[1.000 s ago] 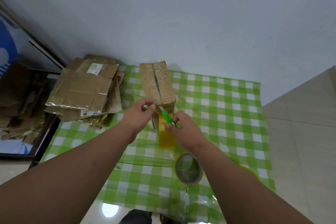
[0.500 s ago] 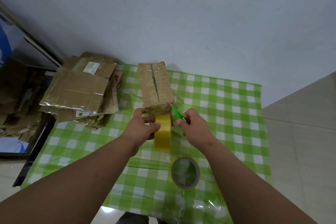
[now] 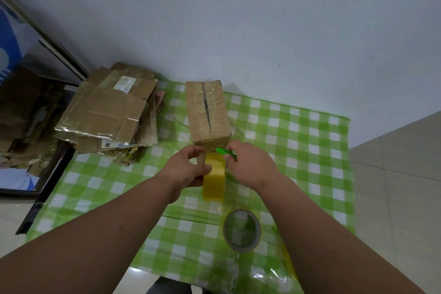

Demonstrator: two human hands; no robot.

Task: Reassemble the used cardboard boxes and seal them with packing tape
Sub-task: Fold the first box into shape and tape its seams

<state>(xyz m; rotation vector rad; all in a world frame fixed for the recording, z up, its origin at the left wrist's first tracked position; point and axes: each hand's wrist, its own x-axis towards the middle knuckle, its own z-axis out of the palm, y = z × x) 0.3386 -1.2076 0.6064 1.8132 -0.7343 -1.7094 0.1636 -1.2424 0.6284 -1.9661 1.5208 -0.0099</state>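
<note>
Hands: left grip point(image 3: 188, 169) clasps glossy yellow tape roll point(image 3: 214, 178); right grip point(image 3: 250, 165) pinches green cutter point(image 3: 225, 152).

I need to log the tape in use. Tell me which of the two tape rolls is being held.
The yellow roll, gripped on edge by the left hand against the cardboard box. The other roll lies flat on the checked cloth, untouched.

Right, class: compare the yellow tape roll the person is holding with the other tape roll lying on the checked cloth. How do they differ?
The yellow tape roll stands on edge, showing its outer band; the grey-looking tape roll lies flat, showing its open centre. The yellow roll is gripped by the left hand close to the cardboard box; the flat roll lies untouched nearer the camera. One looks opaque yellow, the other pale and see-through. Both are rolls of packing tape on the green checked cloth.
</note>
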